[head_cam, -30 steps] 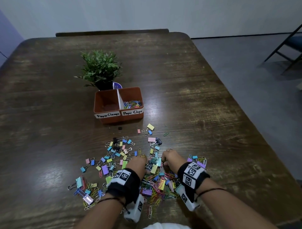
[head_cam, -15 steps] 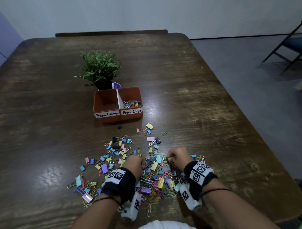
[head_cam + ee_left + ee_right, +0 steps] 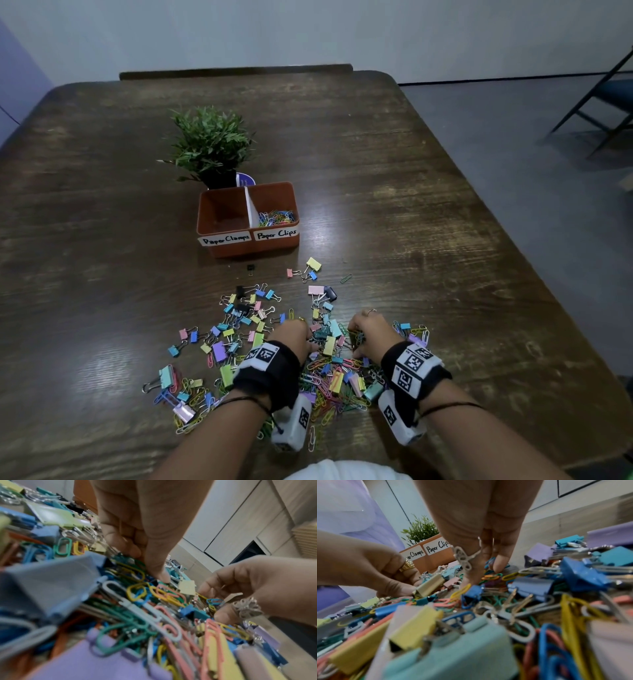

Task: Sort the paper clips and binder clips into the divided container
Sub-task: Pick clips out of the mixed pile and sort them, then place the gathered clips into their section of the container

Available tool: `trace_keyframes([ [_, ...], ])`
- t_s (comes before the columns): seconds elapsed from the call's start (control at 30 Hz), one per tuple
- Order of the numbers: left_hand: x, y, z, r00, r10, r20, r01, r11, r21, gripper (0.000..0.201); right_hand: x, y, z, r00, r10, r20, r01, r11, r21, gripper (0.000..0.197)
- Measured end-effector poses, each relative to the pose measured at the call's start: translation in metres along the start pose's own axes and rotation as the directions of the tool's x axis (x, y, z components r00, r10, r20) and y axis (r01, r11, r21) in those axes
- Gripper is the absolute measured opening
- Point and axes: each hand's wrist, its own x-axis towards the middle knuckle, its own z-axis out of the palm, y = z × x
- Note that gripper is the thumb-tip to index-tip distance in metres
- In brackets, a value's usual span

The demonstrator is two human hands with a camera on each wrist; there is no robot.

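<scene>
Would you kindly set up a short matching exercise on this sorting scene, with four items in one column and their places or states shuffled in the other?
Items:
1. Paper Clamps compartment
2. Paper Clips compartment
3. potted plant
4. both hands, left hand and right hand

Places or states:
A. behind the container
B. down in the mixed pile
C. holds coloured paper clips
D. looks empty

Pairs: 1-D, 2-C, 3-A, 4-B

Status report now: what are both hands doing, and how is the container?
Both hands, left and right, down in the clip pile, picking. Container: paper clips in right section, left looks empty. Nothing in the way.
</scene>
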Motion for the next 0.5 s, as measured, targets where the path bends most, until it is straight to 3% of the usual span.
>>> trace_keyframes([
  [0.13,0.004,0.001,-0.002,0.999,-0.013,0.032,0.011,0.997,0.075,0.030,0.010,0.002,-0.005,0.995,0.074,0.060,-0.067,0.993,-0.097,0.030],
  [0.3,-0.002,-0.001,-0.010,0.993,0.091,-0.074,-0.070,0.965,0.253,0.032,0.001,0.007,-0.002,0.998,0.062,-0.016,-0.063,0.998,-0.017,0.021],
  [0.43,-0.005,-0.004,-0.014,0.985,0.137,-0.100,-0.115,0.973,0.201,0.025,0.002,0.008,-0.003,0.996,0.070,-0.056,-0.069,0.997,0.023,0.021],
  [0.5,-0.007,-0.006,-0.018,0.980,0.159,-0.116,-0.137,0.974,0.178,0.022,0.005,0.005,-0.008,0.991,0.131,-0.006,-0.131,0.990,0.061,0.024],
])
